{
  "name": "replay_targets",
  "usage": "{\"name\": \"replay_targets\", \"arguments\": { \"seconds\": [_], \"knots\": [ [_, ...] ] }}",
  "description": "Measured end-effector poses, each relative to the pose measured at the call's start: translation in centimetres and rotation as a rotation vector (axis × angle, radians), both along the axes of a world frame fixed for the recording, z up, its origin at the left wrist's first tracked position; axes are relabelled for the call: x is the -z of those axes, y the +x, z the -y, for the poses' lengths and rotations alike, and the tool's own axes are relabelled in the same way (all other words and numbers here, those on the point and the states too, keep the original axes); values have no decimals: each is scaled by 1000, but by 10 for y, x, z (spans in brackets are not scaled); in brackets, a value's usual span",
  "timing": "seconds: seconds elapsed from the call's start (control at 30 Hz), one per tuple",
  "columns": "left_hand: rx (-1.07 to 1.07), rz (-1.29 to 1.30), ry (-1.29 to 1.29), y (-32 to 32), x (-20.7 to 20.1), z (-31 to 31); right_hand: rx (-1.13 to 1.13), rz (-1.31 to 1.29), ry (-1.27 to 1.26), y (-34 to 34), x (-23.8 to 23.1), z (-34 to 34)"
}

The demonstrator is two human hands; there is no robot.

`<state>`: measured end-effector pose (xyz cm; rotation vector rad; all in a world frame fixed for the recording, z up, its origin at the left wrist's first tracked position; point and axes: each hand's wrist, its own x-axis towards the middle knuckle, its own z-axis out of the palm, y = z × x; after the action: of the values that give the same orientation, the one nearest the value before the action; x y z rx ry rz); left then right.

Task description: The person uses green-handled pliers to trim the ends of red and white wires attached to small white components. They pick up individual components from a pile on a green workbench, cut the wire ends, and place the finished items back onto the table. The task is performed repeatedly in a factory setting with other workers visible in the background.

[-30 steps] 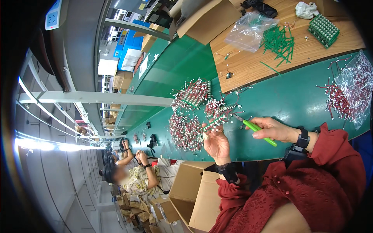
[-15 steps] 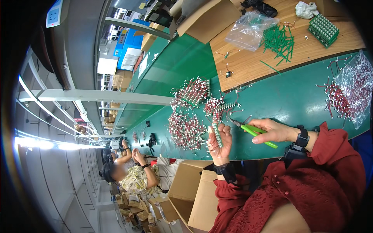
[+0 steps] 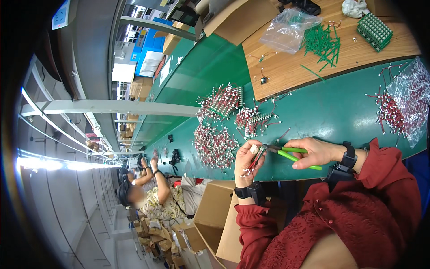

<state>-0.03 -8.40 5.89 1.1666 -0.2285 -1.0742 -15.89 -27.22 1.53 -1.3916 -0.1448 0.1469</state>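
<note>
My left hand (image 3: 247, 165) is closed around a narrow circuit-board strip (image 3: 256, 158) with red wires and small white ends hanging from it. My right hand (image 3: 312, 153) grips green-handled cutting pliers (image 3: 289, 155), whose dark jaws reach the strip by my left fingertips. Whether the jaws touch or bite it is too small to tell. Beyond my left hand lies a board panel with red-wired pieces (image 3: 251, 119). Left of it spreads a loose pile of red wires with white connectors (image 3: 215, 145), and behind that stands another wired board panel (image 3: 226, 101).
A wooden board (image 3: 286, 74) carries green strips (image 3: 323, 47), a clear bag (image 3: 286, 33) and stacked green boards (image 3: 375, 32). Bagged red wires (image 3: 407, 96) lie right on the green table (image 3: 331, 116). An open carton (image 3: 215, 208) stands below its edge. A co-worker (image 3: 156, 199) sits at left.
My left hand has turned the strip and drawn its wired end to the pliers. The plier jaws now meet my left fingertips. The co-worker's arms have risen.
</note>
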Motion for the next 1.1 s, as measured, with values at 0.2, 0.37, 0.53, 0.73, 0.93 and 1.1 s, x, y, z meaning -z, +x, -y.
{"name": "replay_targets", "arguments": {
  "seconds": [0.2, 0.37, 0.53, 0.73, 0.93, 1.1],
  "knots": [
    [-8, 40, 13, 3, -4, 1, 53, 89, -36, 1, 11, -4],
    [58, 165, 102, 7, -10, -4, -8, 60, -253, -3, -7, 2],
    [133, 273, 197, 9, -16, -7, 53, 118, -420, -6, -8, -4],
    [19, 133, 169, 2, -22, -15, 151, 208, -515, -9, -12, -10],
    [-315, 289, -141, 2, 11, -49, 101, -26, -169, 0, -7, -11],
    [-145, 647, -156, -6, 6, -45, -71, -143, 71, 13, -7, -28]
  ]
}}
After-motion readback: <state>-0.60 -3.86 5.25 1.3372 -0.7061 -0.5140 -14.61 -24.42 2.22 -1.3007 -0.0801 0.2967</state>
